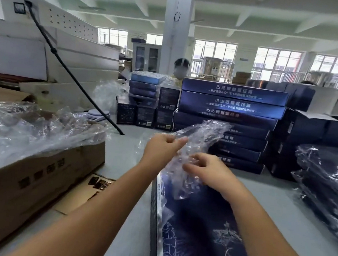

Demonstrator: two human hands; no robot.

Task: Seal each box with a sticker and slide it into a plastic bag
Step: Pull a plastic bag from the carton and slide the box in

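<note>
Warehouse floor, grey and cluttered, with stacked dark blue boxes [228,117] at centre right. At lower centre lies a dark blue box [200,236]. Over its far end, the left hand [162,149] pinches a crumpled clear plastic bag [195,149]; the right hand [209,170], fingers loosely spread, touches the bag's lower part.

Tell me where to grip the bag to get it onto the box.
Probably the open mouth edge of the bag, one layer per hand, coming from the sides. It is limp and crumpled above the far end of the box, so only spreading the mouth apart would let it fit over. The left hand pinches it; the right hand touches it.
</note>
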